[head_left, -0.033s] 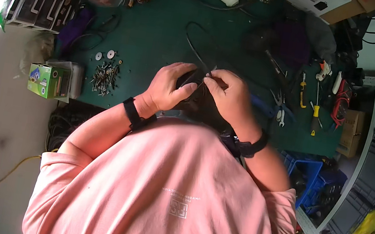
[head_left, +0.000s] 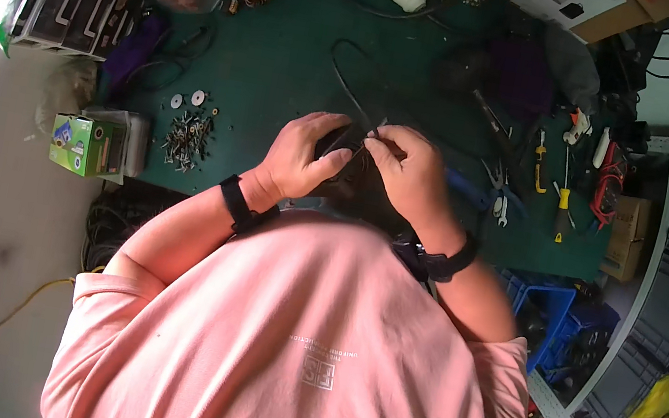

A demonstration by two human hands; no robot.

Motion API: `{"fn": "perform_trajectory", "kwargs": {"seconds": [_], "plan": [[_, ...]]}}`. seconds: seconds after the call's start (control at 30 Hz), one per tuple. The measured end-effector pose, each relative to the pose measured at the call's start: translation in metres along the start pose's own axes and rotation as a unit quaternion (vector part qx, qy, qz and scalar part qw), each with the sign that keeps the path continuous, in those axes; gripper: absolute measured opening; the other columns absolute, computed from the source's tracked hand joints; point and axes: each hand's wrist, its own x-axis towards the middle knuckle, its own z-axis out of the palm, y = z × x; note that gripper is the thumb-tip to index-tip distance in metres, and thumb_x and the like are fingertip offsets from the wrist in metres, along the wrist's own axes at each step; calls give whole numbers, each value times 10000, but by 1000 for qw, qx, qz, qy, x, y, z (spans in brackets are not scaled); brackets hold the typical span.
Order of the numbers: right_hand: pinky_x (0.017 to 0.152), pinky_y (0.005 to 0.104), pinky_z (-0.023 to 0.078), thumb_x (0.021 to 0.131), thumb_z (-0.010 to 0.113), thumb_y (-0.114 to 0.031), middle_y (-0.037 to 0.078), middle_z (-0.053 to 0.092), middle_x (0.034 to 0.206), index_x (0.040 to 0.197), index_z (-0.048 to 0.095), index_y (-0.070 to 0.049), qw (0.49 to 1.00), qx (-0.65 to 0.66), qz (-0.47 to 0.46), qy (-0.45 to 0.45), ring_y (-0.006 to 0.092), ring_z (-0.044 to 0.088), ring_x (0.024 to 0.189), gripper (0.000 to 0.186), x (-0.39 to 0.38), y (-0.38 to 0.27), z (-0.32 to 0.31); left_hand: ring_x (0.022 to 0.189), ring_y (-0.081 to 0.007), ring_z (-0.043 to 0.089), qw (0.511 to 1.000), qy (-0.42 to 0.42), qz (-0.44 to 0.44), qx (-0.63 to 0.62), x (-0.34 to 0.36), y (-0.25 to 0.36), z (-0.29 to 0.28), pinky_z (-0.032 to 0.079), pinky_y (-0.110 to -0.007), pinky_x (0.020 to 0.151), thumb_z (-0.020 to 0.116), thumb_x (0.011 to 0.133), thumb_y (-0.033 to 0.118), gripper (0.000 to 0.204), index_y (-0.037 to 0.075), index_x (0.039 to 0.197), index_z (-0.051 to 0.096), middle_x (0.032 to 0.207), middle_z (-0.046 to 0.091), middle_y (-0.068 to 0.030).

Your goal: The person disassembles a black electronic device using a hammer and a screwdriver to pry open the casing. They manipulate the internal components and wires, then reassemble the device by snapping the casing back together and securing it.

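Close in front of my body, both hands meet over a dark object [head_left: 345, 182] whose kind I cannot make out. My left hand [head_left: 297, 156] is closed around its left side, with the thumb lying across the top. Thumb and forefinger of my right hand [head_left: 409, 173] pinch at the end of a thin black cable [head_left: 343, 78], right against the dark object. From that pinch the cable runs away across the green mat and curls over at its far end. My palms and fingers hide most of the dark object.
Left on the green work mat [head_left: 292, 40] lies a pile of screws [head_left: 188, 138] with white washers nearby. Pliers [head_left: 497, 182], a yellow-handled screwdriver [head_left: 562, 215] and a red-cased tool [head_left: 608, 188] lie to the right. A drawer cabinet [head_left: 83, 8] stands far left.
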Motion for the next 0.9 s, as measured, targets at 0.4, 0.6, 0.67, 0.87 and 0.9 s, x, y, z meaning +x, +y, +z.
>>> {"fn": "perform_trajectory", "kwargs": {"seconds": [0.4,0.6,0.67,0.87,0.9], "plan": [[937,410,514,646,924,-278,232,651,1186,1295,528,25,998,-16,-65,-21,344,650,1111,819,-1,10,20,1079,-415,604,992,-18,-114,50,17,8,4,465,-438,954,575,865,443,605,-90,1151,605,1099,635,-284],[1024,341,457,699,895,-161,128,610,1275,1385,471,5,990,74,31,-119,210,588,1172,823,2,22,6,1271,-381,519,992,-85,-95,15,12,3,-7,407,-416,1082,614,906,523,766,-58,1388,483,1336,544,-268],[1025,329,450,712,882,-105,85,607,1261,1388,475,-5,990,97,33,-101,177,575,1162,796,-2,42,3,1323,-366,482,988,-122,-91,-4,7,2,-23,385,-413,1112,631,908,531,806,-44,1439,439,1401,502,-258],[1042,317,432,715,892,-135,83,607,1278,1389,481,17,967,209,66,-132,177,563,1165,804,-4,57,-5,1356,-324,464,971,-209,-110,30,-23,-29,-33,356,-392,1145,810,760,264,888,-25,1482,383,1450,461,-217],[1051,314,425,724,886,-125,71,597,1286,1399,473,15,965,212,70,-137,168,553,1170,803,-3,58,-6,1357,-331,463,970,-214,-92,68,-25,-27,-31,357,-392,1148,820,731,239,918,-25,1487,371,1453,458,-223]]}}
